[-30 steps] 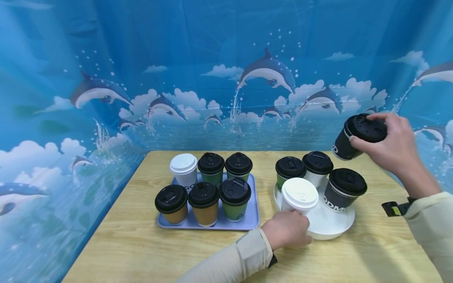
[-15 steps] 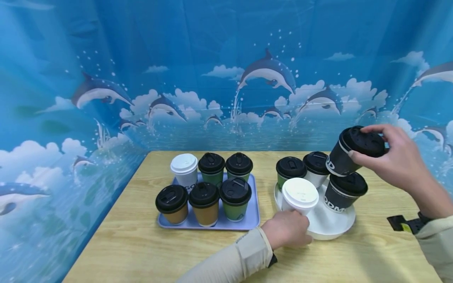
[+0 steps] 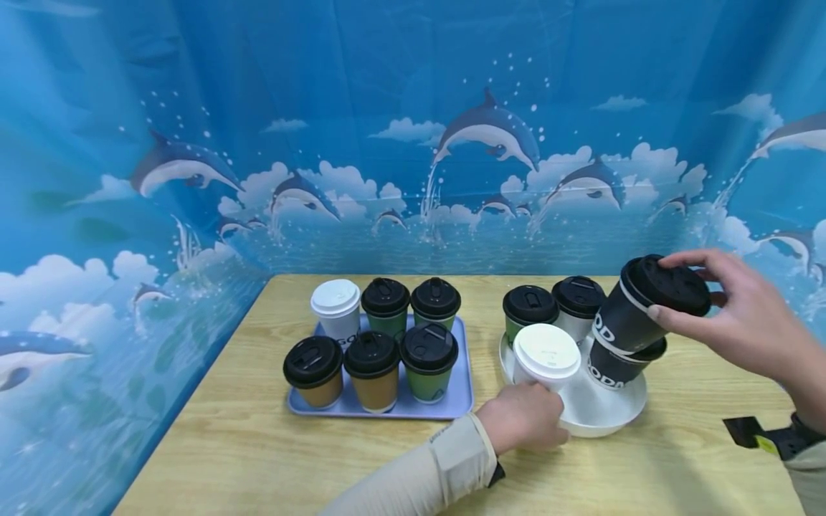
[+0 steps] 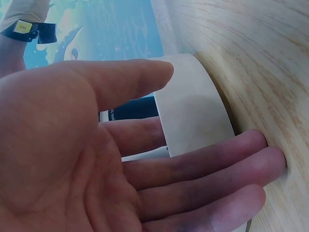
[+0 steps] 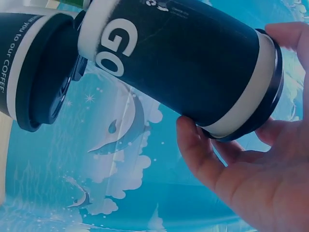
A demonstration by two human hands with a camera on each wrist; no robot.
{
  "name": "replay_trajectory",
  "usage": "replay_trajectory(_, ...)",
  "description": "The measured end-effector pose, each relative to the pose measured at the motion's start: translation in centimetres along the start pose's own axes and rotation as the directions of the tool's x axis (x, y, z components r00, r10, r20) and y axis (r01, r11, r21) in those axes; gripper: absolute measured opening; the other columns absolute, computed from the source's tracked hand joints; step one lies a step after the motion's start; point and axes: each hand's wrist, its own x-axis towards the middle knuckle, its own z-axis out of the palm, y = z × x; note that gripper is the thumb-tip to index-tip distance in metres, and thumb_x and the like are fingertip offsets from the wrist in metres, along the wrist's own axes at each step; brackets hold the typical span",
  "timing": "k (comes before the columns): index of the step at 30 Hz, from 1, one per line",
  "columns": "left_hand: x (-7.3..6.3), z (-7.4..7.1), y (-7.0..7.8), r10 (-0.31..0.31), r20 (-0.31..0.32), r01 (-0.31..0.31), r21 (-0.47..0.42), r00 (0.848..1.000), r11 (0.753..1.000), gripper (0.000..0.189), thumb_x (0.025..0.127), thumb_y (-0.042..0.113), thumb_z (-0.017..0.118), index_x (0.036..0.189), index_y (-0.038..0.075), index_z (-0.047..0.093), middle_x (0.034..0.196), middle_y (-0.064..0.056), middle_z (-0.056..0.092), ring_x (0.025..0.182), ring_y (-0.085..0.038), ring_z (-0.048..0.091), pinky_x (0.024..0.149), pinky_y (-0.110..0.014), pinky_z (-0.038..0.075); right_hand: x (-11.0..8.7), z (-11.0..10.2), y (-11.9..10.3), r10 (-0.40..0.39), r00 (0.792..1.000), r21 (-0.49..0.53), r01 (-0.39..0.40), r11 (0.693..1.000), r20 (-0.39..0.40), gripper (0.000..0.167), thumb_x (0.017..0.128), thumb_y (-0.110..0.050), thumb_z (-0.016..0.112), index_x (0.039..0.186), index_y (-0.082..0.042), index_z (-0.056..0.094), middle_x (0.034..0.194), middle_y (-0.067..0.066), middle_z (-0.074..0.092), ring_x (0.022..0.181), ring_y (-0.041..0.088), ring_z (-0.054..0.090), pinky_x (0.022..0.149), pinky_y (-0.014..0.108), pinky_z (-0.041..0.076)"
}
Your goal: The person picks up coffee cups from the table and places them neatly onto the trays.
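My right hand (image 3: pixel 742 315) grips a black-lidded dark paper coffee cup (image 3: pixel 626 315) around its lid, fingers and thumb spread across the rim. The cup tilts, its base overlapping the lid of a matching dark cup (image 3: pixel 613 368) on a round white plate (image 3: pixel 596 424). In the right wrist view, the held cup's base (image 5: pixel 91 34) is right at that lid (image 5: pixel 48 77). My left hand (image 3: pixel 525 419) pinches the plate's near rim (image 4: pixel 193 106), index finger inside and thumb outside. Beside it on the plate stands a white-lidded cup (image 3: pixel 547 355).
Green (image 3: pixel 530 308) and white (image 3: pixel 577 301) cups with black lids stand at the plate's back. To the left, a lilac tray (image 3: pixel 466 373) carries several lidded cups in two rows. A dolphin-print curtain (image 3: pixel 413 143) hangs behind the wooden table (image 3: pixel 258 459).
My right hand has lowered the dark cup from above the plate's back right down to the standing dark cup. The left hand has stayed at the plate's rim.
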Motion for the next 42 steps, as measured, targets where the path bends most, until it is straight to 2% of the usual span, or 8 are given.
replay_trajectory(11,0.1,0.0,-0.1,0.015,0.013,-0.014,-0.024,1.0,1.0,0.026,0.098,0.049,0.066,0.108,0.027,0.074,0.099,0.009,0.066,0.085,-0.008,0.058,0.067,-0.03,0.051,-2.5,0.6,0.0,-0.035,0.999,-0.002,0.035,0.999,0.003,0.069,0.081,-0.02,0.088,0.137,-0.002,0.053,0.137,0.031,0.046,0.115,0.053,0.045,0.07,0.012,0.037)
replay_trajectory(17,0.1,-0.1,-0.3,0.027,0.004,-0.026,-0.025,1.0,0.999,0.025,0.098,0.048,0.066,0.105,0.026,0.075,0.098,0.008,0.066,0.085,-0.008,0.057,0.065,-0.031,0.05,-3.8,1.5,0.3,-0.061,0.998,0.015,0.061,0.998,0.033,0.067,0.078,-0.021,0.091,0.134,-0.006,0.057,0.135,0.026,0.049,0.117,0.05,0.046,0.071,0.004,0.033)
replay_trajectory(23,0.1,0.1,-0.2,0.035,-0.024,-0.036,-0.005,0.999,0.999,0.024,0.097,0.048,0.066,0.102,0.026,0.075,0.1,0.009,0.068,0.089,-0.008,0.06,0.066,-0.031,0.051,-4.7,3.3,1.4,-0.105,0.993,0.041,0.103,0.994,0.051,0.063,0.073,-0.02,0.094,0.128,-0.014,0.063,0.131,0.019,0.056,0.113,0.004,0.046,0.072,0.006,0.038)
replay_trajectory(25,0.0,0.1,-0.2,0.034,-0.039,-0.034,0.008,0.999,0.999,0.024,0.097,0.048,0.067,0.101,0.026,0.075,0.103,0.009,0.069,0.093,-0.008,0.062,0.068,-0.031,0.052,-5.0,4.0,1.7,-0.111,0.992,0.044,0.109,0.993,0.052,0.063,0.072,-0.021,0.094,0.127,-0.017,0.064,0.13,0.017,0.057,0.11,-0.002,0.044,0.072,0.009,0.04)
replay_trajectory(31,0.0,0.2,-0.2,0.029,-0.032,-0.029,-0.004,0.999,1.0,0.025,0.097,0.048,0.067,0.103,0.026,0.076,0.106,0.009,0.069,0.095,-0.009,0.062,0.07,-0.032,0.053,-5.5,5.6,2.0,-0.083,0.993,0.042,0.08,0.996,0.08,0.061,0.075,-0.025,0.093,0.127,-0.02,0.063,0.132,0.016,0.056,0.115,0.036,0.051,0.078,0.018,0.039)
replay_trajectory(36,-0.1,0.2,-0.2,0.016,-0.032,-0.017,-0.015,0.999,1.0,0.026,0.097,0.049,0.067,0.104,0.025,0.076,0.105,0.009,0.069,0.091,-0.008,0.062,0.069,-0.031,0.053,-5.8,6.9,1.9,-0.096,0.993,0.051,0.093,0.994,0.071,0.061,0.076,-0.026,0.091,0.128,-0.018,0.062,0.135,0.016,0.055,0.123,0.043,0.049,0.092,0.024,0.035)
replay_trajectory(40,-0.1,0.1,-0.2,0.013,-0.031,-0.014,-0.018,0.999,1.0,0.027,0.097,0.049,0.066,0.104,0.025,0.076,0.105,0.009,0.069,0.089,-0.007,0.063,0.07,-0.03,0.053,-6.1,7.8,1.8,-0.125,0.992,0.072,0.123,0.99,0.018,0.062,0.073,-0.022,0.093,0.126,-0.015,0.063,0.133,0.015,0.056,0.125,0.042,0.048,0.096,0.007,0.021)
replay_trajectory(42,-0.1,0.1,-0.2,0.013,-0.029,-0.014,-0.017,1.0,1.0,0.027,0.097,0.05,0.066,0.105,0.025,0.076,0.106,0.01,0.07,0.089,-0.007,0.064,0.071,-0.03,0.053,-6.2,8.1,1.8,-0.133,0.991,0.074,0.133,0.988,-0.003,0.062,0.072,-0.021,0.093,0.127,-0.014,0.063,0.134,0.015,0.057,0.125,0.042,0.048,0.1,0.008,0.02)
